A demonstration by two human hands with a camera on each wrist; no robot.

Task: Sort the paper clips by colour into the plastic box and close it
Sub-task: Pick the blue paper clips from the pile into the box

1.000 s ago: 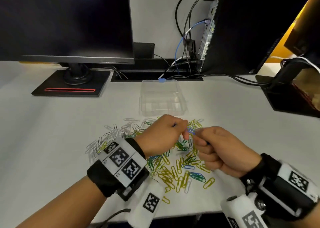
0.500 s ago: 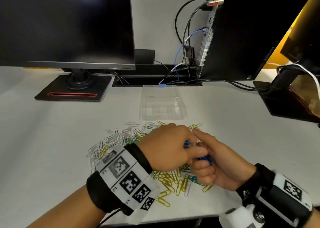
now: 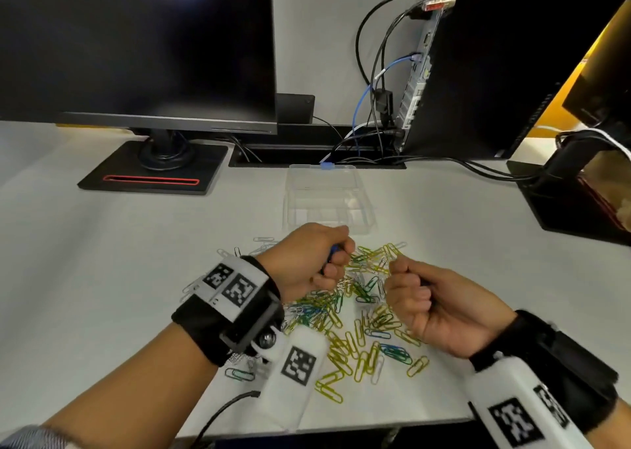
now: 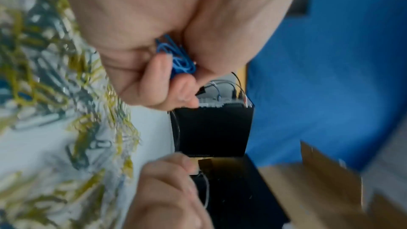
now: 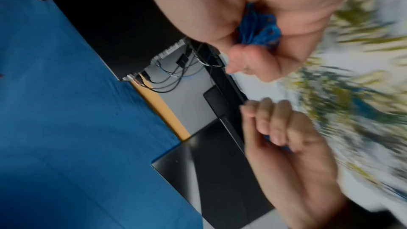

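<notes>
A loose pile of yellow, green, blue and white paper clips (image 3: 358,315) lies on the white desk. Just beyond it stands the clear plastic box (image 3: 326,196), with a blue clasp (image 3: 326,166) at its far edge. My left hand (image 3: 324,261) hovers over the pile's far left part, curled into a fist round several blue clips (image 4: 180,58). My right hand (image 3: 409,284) is a fist too, a short way to the right, and grips a bunch of blue clips (image 5: 257,29). Both wrist views are blurred.
A monitor on a black stand (image 3: 153,172) is at the back left. A black computer case (image 3: 495,73) with cables (image 3: 375,90) stands behind the box. Another black stand (image 3: 573,203) sits at the right. The desk's front edge runs just below my wrists.
My hands met over the pile, fingers touching round a blue clip. They have since drawn apart, each curled into a fist.
</notes>
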